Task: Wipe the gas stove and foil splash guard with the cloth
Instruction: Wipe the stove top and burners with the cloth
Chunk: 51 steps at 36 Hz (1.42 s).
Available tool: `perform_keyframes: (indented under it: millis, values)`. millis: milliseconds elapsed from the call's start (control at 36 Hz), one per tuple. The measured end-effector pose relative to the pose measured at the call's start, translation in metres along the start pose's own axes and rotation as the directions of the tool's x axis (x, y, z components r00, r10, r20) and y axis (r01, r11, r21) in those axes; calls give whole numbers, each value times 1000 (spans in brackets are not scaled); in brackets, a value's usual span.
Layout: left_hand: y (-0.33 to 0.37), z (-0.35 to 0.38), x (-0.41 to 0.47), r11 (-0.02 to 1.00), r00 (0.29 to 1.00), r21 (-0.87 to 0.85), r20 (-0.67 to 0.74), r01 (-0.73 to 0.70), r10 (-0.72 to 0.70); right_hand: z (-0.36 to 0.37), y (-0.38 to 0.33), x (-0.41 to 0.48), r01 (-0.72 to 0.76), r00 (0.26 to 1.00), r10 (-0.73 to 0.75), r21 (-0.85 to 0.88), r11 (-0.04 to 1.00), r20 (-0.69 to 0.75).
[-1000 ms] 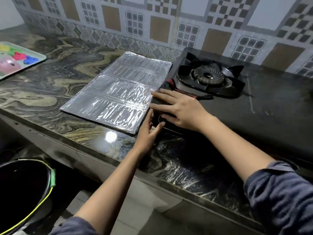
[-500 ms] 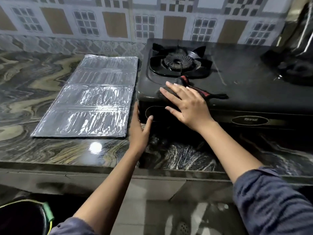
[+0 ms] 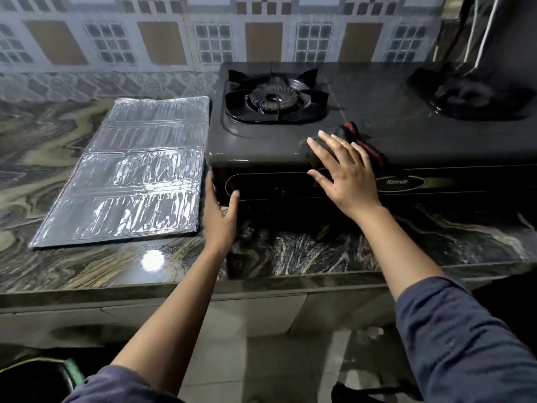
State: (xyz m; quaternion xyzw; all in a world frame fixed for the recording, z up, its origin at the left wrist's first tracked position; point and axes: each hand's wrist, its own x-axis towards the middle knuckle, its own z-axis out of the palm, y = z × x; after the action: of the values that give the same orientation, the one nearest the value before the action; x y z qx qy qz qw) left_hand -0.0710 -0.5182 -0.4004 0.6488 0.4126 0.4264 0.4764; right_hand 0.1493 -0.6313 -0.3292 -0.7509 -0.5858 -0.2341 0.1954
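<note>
A black two-burner gas stove (image 3: pixel 406 141) stands on the marbled counter. The left burner (image 3: pixel 274 98) is in plain sight. My right hand (image 3: pixel 343 173) lies flat with straight fingers on a dark cloth with red trim (image 3: pixel 353 130), pressing it against the stove's front top edge between the burners. My left hand (image 3: pixel 219 210) rests open against the stove's front left corner, thumb on the front panel. The silver foil splash guard (image 3: pixel 128 175) lies folded flat on the counter left of the stove.
The marbled counter (image 3: pixel 290 254) ends at a front edge near my forearms. A patterned tile wall (image 3: pixel 203 39) runs behind. The right burner (image 3: pixel 470 94) sits in shadow under a dark object. A dark bucket with a green rim (image 3: pixel 37 379) stands on the floor at lower left.
My right hand has slid the cloth to the right along the stove's front edge, away from the left corner. My left hand stays at the corner. The view has shifted right.
</note>
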Motion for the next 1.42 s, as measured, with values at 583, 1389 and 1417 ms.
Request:
perform_keyframes:
  millis: [583, 1389, 1417]
  values:
    - [4, 15, -7, 998, 996, 48, -84, 33, -29, -17, 91, -37, -215, 970, 229, 144, 966, -86]
    - [7, 10, -3, 994, 992, 54, -95, 93, -87, -41, 79, 11, -256, 731, 595, 675, 692, -333]
    - [8, 10, -3, 994, 991, 51, -96, 97, -91, -42, 73, 13, -244, 744, 585, 683, 689, -324]
